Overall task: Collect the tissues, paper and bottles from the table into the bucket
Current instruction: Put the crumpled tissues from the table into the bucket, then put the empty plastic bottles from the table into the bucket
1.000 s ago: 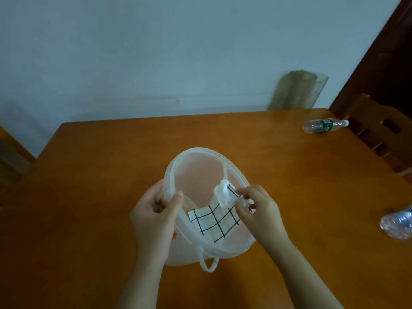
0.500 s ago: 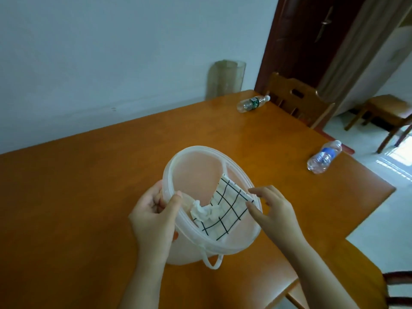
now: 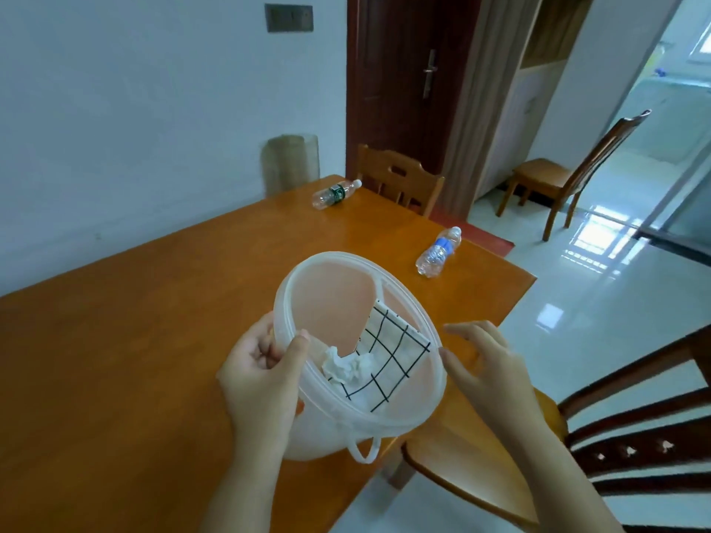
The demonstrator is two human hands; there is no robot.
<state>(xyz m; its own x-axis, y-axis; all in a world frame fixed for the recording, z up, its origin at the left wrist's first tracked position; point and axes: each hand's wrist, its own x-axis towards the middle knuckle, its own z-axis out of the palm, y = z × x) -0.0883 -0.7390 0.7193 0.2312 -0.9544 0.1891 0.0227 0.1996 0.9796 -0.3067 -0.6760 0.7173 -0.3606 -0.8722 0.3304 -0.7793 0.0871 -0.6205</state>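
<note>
Bucket (image 3: 292,298) in left hand (image 3: 261,382) grip

The left hand (image 3: 261,373) grips the translucent bucket (image 3: 319,302) holding tissue (image 3: 344,369) and gridded paper (image 3: 392,353); the right hand (image 3: 486,365) hovers beside it (fingers spread); 2 bottles (image 3: 334,194) (image 3: 438,252) lie on the table (image 3: 134,340)

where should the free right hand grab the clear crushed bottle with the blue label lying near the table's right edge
Probably around the crumpled body of the clear plastic bottle with the blue label, coming from above. It lies flat on the orange wooden table, cap pointing away, so its long sides are exposed; the open right hand can close across them.
</note>
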